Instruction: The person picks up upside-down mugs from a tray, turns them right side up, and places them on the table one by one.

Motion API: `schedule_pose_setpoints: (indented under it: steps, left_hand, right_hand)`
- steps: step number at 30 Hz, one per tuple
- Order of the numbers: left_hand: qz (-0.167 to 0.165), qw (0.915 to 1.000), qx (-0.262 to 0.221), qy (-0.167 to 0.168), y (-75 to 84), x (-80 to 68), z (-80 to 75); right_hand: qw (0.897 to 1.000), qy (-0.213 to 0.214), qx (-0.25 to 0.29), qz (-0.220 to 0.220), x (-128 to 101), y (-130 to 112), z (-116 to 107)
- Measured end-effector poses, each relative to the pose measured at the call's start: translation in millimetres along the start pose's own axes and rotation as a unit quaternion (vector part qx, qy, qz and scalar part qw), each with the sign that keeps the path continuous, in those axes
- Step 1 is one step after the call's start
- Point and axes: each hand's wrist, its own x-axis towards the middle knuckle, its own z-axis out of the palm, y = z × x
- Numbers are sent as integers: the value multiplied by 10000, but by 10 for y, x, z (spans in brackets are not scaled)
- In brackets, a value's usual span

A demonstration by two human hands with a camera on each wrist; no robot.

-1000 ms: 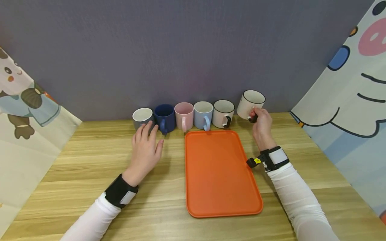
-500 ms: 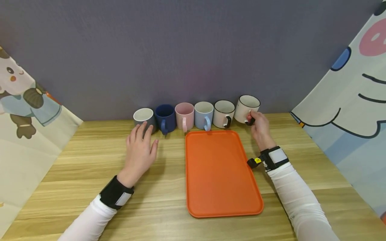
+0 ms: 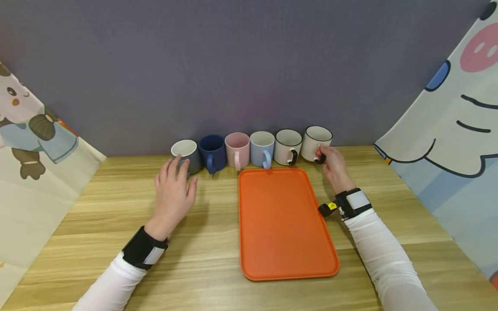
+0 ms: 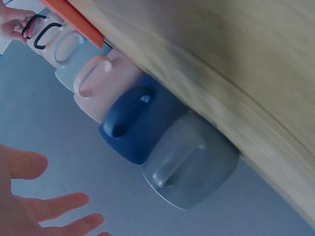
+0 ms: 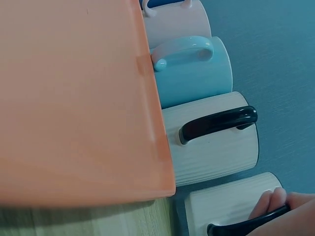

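My right hand (image 3: pixel 334 167) grips the black handle of a white mug with a black rim (image 3: pixel 316 142), at the right end of a row of mugs. In the right wrist view, fingers (image 5: pixel 268 201) are curled round that handle, and the mug stands slightly apart from its neighbour. That neighbour is a similar white mug (image 3: pixel 288 144) with a black handle. My left hand (image 3: pixel 173 196) is spread with relaxed fingers in front of the grey mug (image 3: pixel 190 160) at the row's left end. The left wrist view shows it holding nothing, apart from the grey mug (image 4: pixel 197 162).
Between the two ends stand a dark blue mug (image 3: pixel 218 157), a pink mug (image 3: pixel 242 151) and a light blue mug (image 3: pixel 258 149), handles facing me. An orange tray (image 3: pixel 288 224) lies on the wooden table (image 3: pixel 210 268) before the row. A grey wall (image 3: pixel 249 65) rises behind.
My right hand has lowered the white mug and brought it leftward, up near the row. My left hand has drawn back a little to the left, away from the mugs.
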Motion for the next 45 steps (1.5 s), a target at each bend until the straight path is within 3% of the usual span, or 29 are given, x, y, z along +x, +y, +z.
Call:
schedule_pose_setpoints:
  steps: [24, 39, 45]
  left_hand:
    - [52, 9999, 89, 89, -32, -4, -5]
    - [145, 9998, 120, 83, -20, -17, 39]
    - [64, 9998, 178, -77, -9, -31, 42]
  right_hand:
    - [9969, -307, 88, 717, 19, -9, -58]
    - [9937, -464, -427, 930, 3, -32, -49]
    - [9932, -46, -891, 752, -21, 2, 33]
